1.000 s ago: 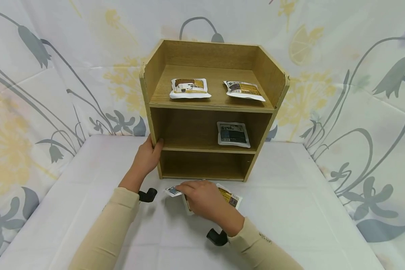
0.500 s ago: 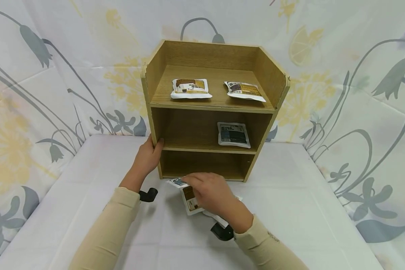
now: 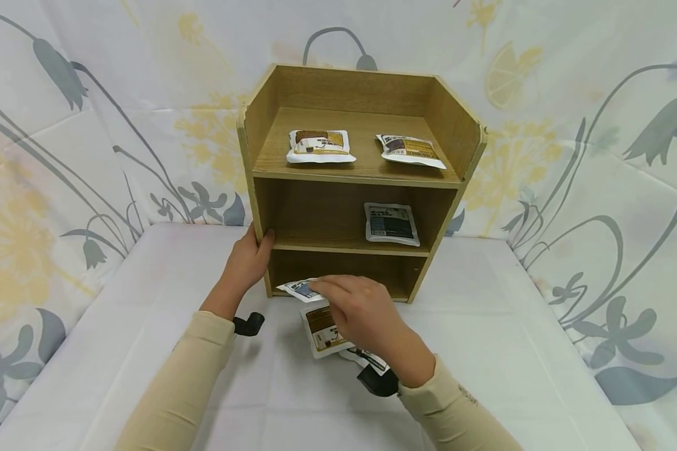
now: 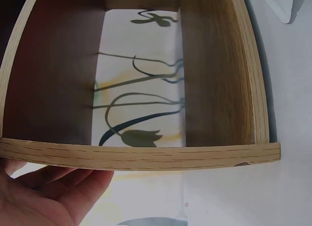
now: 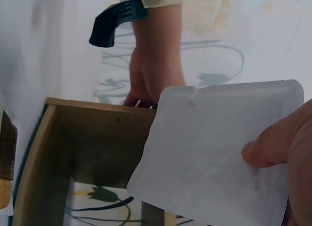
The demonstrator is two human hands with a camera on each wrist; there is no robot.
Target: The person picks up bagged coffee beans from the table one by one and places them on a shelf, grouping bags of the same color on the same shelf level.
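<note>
Pinching a packet (image 5: pixel 204 148), right hand (image 3: pixel 367 313), print (image 3: pixel 303 289) partly covered

Right hand (image 5: pixel 295 158) holds 1 white packet (image 5: pixel 214 148), plain side showing, partly hiding wooden shelf (image 5: pixel 100 143); left hand (image 5: pixel 152 82) rests at shelf's side.

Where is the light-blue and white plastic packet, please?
In the head view, the packet is in the right hand, in front of the brown wooden shelf unit, near its lower left.
</note>
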